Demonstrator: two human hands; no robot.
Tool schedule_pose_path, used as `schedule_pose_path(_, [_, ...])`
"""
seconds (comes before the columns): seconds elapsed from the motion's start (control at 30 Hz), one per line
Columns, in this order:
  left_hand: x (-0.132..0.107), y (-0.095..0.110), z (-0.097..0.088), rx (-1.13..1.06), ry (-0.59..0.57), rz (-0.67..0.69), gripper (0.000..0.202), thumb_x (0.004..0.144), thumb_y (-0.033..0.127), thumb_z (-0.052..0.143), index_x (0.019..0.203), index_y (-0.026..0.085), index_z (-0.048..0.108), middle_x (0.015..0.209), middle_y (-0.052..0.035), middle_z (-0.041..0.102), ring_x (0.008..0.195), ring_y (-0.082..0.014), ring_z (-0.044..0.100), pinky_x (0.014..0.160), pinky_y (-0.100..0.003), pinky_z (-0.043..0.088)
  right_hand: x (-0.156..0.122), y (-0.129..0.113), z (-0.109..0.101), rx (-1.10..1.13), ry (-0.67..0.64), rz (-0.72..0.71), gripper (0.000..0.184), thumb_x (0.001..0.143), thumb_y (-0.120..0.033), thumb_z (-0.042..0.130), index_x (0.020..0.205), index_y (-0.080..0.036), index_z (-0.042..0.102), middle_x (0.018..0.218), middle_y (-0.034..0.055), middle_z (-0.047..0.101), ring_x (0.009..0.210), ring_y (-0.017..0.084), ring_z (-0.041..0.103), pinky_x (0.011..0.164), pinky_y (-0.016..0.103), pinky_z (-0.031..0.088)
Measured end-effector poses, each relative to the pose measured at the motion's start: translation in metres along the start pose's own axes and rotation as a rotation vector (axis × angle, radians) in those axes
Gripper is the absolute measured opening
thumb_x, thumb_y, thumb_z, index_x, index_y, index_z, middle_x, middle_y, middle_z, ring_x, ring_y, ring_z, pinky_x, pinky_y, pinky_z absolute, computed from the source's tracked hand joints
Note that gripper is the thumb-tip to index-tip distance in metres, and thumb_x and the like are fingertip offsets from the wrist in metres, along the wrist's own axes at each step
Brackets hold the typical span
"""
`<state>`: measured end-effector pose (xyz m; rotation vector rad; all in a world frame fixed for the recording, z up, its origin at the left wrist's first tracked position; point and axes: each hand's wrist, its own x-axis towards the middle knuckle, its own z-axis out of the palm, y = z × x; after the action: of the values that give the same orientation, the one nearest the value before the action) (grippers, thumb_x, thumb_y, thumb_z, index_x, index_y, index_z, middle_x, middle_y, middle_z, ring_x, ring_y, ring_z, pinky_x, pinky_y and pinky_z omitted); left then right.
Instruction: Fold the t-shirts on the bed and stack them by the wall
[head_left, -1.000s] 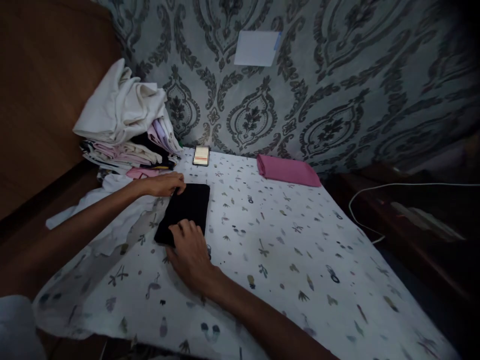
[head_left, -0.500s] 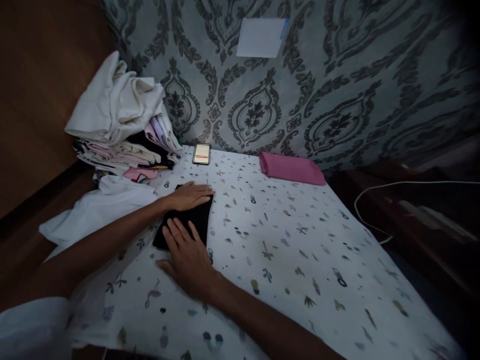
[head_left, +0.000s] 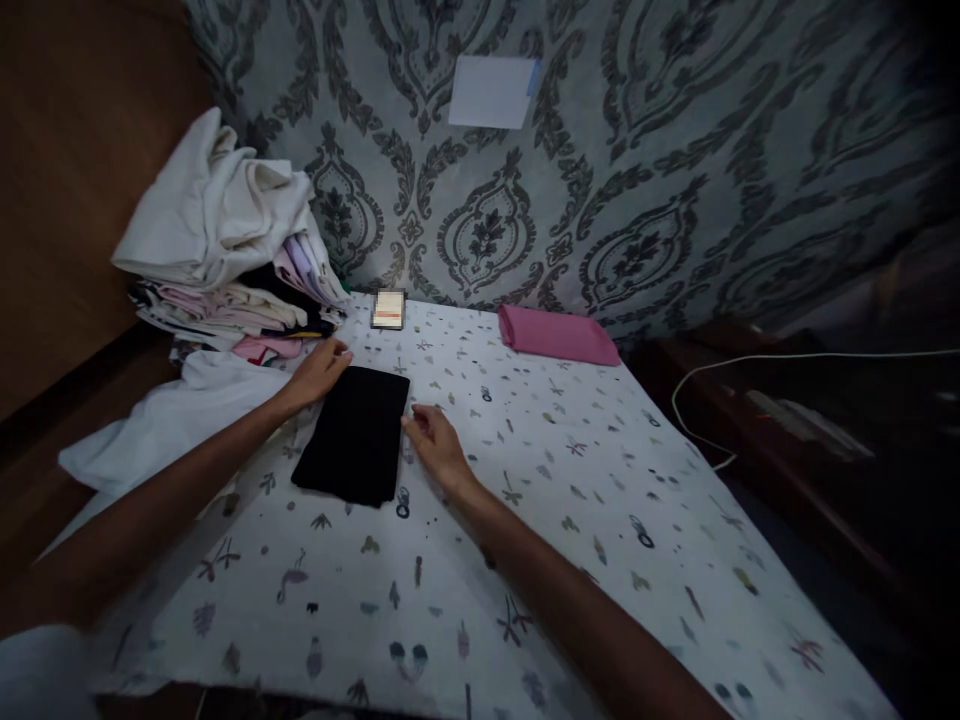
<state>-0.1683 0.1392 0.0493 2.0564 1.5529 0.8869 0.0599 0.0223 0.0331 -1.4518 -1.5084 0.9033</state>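
A folded black cloth (head_left: 352, 432) lies flat on the table's patterned white sheet (head_left: 525, 520). My left hand (head_left: 319, 370) rests at the cloth's far left corner, fingers curled on its edge. My right hand (head_left: 435, 445) touches the cloth's right edge with fingertips loosely bent. Neither hand lifts the cloth.
A tall stack of folded clothes (head_left: 225, 250) stands at the back left, with a loose white garment (head_left: 180, 420) below it. A folded pink cloth (head_left: 559, 335) and a small box (head_left: 388, 308) lie by the patterned wall. A white cable (head_left: 750, 370) runs over dark furniture on the right.
Both hands slid off the top of the black cloth: the left back to its far left corner, the right out to its right edge. The cloth now lies fully uncovered.
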Motion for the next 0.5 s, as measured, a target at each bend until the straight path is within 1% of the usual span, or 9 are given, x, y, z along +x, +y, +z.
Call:
schedule_pose_path(0.07, [-0.024,0.0,-0.015,-0.11,-0.041,-0.143,0.043,0.083,0.053,0.051,0.106,0.018,0.056,0.101,-0.0078,0.063,0.097,-0.0248,0.06,0.086,-0.039,0.049,0.025,0.003,0.002,0.128,-0.035,0.148,0.039,0.082,-0.042,0.065,0.114,-0.019,0.063,0.098,0.0057,0.069,0.097,0.023,0.064,0.093,0.042,0.051])
schedule_pose_path(0.13, [-0.047,0.005,-0.024,-0.266,-0.105,-0.278,0.049,0.075,0.054,0.061,0.108,0.019,0.053,0.097,-0.0058,0.062,0.093,-0.0243,0.061,0.077,-0.037,0.05,0.04,0.0,0.011,0.24,-0.042,0.194,0.043,0.073,-0.039,0.073,0.111,-0.021,0.063,0.094,0.0032,0.069,0.095,0.022,0.065,0.09,0.039,0.052])
schedule_pose_path(0.2, [-0.064,0.012,-0.029,-0.402,-0.141,-0.401,0.056,0.068,0.053,0.069,0.11,0.019,0.052,0.096,-0.0048,0.062,0.088,-0.0231,0.062,0.07,-0.034,0.05,0.045,-0.008,0.025,0.342,-0.031,0.21,0.046,0.066,-0.033,0.078,0.108,-0.022,0.063,0.094,0.0021,0.07,0.094,0.022,0.065,0.088,0.037,0.052])
schedule_pose_path(0.27, [-0.076,0.019,-0.03,-0.48,-0.145,-0.489,0.061,0.063,0.051,0.075,0.111,0.02,0.052,0.097,-0.0042,0.061,0.085,-0.0217,0.062,0.066,-0.031,0.049,0.043,-0.017,0.036,0.459,-0.051,0.264,0.044,0.062,-0.03,0.079,0.103,-0.02,0.064,0.093,0.0023,0.072,0.092,0.021,0.066,0.085,0.036,0.053])
schedule_pose_path(0.33, [-0.082,0.024,-0.029,-0.516,-0.139,-0.54,0.063,0.06,0.049,0.078,0.111,0.02,0.053,0.1,-0.0043,0.06,0.086,-0.021,0.062,0.065,-0.029,0.048,0.038,-0.024,0.042,0.589,-0.123,0.351,0.041,0.059,-0.028,0.079,0.097,-0.018,0.065,0.09,0.0031,0.072,0.086,0.021,0.067,0.084,0.037,0.054])
schedule_pose_path(0.4, [-0.082,0.028,-0.029,-0.512,-0.147,-0.569,0.066,0.059,0.051,0.078,0.113,0.02,0.054,0.103,-0.0059,0.061,0.089,-0.0223,0.063,0.065,-0.029,0.048,0.032,-0.03,0.042,0.696,-0.18,0.41,0.039,0.056,-0.023,0.079,0.093,-0.018,0.066,0.087,0.0025,0.073,0.082,0.021,0.067,0.084,0.038,0.054])
schedule_pose_path(0.47, [-0.076,0.034,-0.032,-0.465,-0.133,-0.563,0.074,0.06,0.054,0.077,0.12,0.02,0.051,0.11,-0.0096,0.061,0.097,-0.0263,0.063,0.069,-0.033,0.051,0.026,-0.035,0.036,0.749,-0.2,0.403,0.041,0.054,-0.019,0.078,0.093,-0.019,0.066,0.085,0.0006,0.073,0.081,0.019,0.067,0.087,0.038,0.053])
schedule_pose_path(0.5, [-0.072,0.038,-0.035,-0.432,-0.111,-0.525,0.078,0.059,0.055,0.077,0.124,0.021,0.05,0.116,-0.0122,0.06,0.105,-0.0288,0.062,0.074,-0.036,0.052,0.024,-0.037,0.031,0.759,-0.212,0.379,0.043,0.054,-0.018,0.077,0.095,-0.019,0.066,0.085,-0.0005,0.072,0.081,0.018,0.067,0.088,0.038,0.052])
